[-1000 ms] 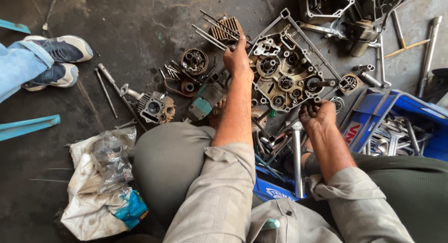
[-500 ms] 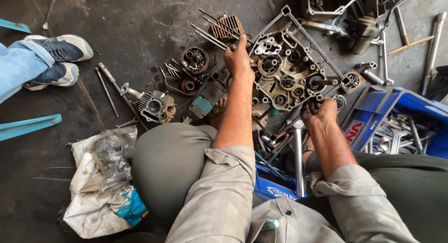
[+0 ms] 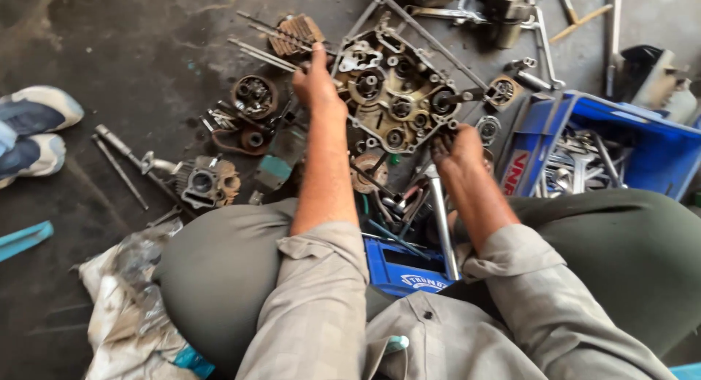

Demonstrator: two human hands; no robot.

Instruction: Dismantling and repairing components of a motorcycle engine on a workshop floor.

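Observation:
A greasy engine crankcase half (image 3: 394,95) with gears and bearings lies on the dark floor in front of me. My left hand (image 3: 315,81) grips its left edge, fingers curled over the rim. My right hand (image 3: 458,152) holds the case's lower right corner, close to a steel tube (image 3: 440,219) that stands between my knees. Loose tools and small parts lie under the case.
A blue crate (image 3: 650,143) of spanners sits at the right. A cylinder head (image 3: 207,181), clutch parts (image 3: 253,95), long studs (image 3: 263,55) and a finned cylinder (image 3: 298,31) lie at the left. Another person's shoes (image 3: 36,132) are at far left. A dirty plastic bag (image 3: 124,307) lies by my knee.
The view has shifted a little; both hands stay on the crankcase, which sits slightly lower and closer in the frame.

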